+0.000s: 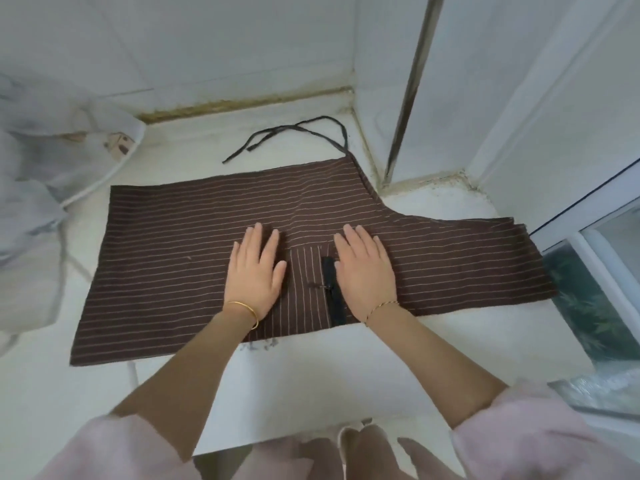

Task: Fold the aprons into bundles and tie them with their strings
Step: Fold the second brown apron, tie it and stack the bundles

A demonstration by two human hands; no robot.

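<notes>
A brown apron (166,258) with thin pale stripes lies spread flat on the white floor, folded lengthwise. Its dark string (294,131) trails loose on the floor beyond the far edge. A small pocket panel with upright stripes and a black strap (331,289) sits in the middle of the apron. My left hand (258,271) lies flat on the cloth just left of that panel, fingers straight. My right hand (365,268) presses flat on the cloth right beside the black strap.
A pale mesh cover with a white rim (62,157) stands at the left. White tiled walls (225,39) meet the floor behind the apron. A white door frame and glass pane (588,258) run along the right side.
</notes>
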